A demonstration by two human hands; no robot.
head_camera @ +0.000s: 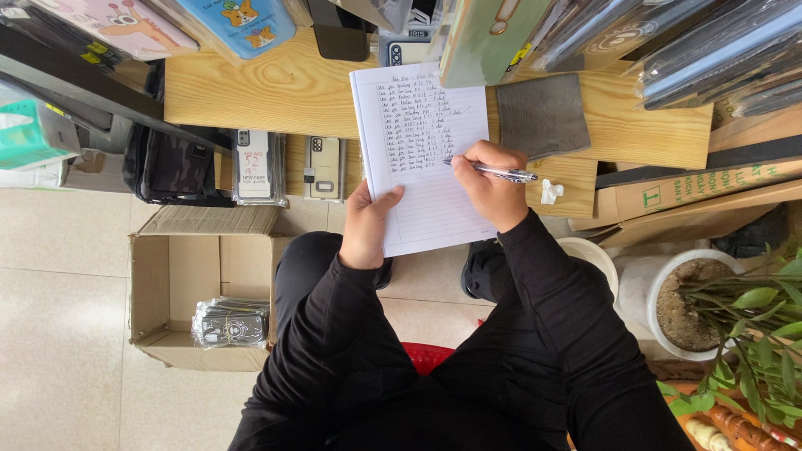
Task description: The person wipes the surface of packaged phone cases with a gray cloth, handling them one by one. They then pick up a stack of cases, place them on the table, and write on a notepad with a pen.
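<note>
We see the right hand (489, 179) gripping a pen (499, 173) on the notebook (426, 159) — the left hand (368, 225) clasps its lower left edge.

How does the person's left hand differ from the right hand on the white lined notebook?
The left hand lies at the lower left edge of the white lined notebook, holding nothing else; the right hand rests on the page's right side, closed around a silver pen. The left hand's thumb lies flat on the paper; the right is curled like a fist. Both wear black sleeves.
</note>
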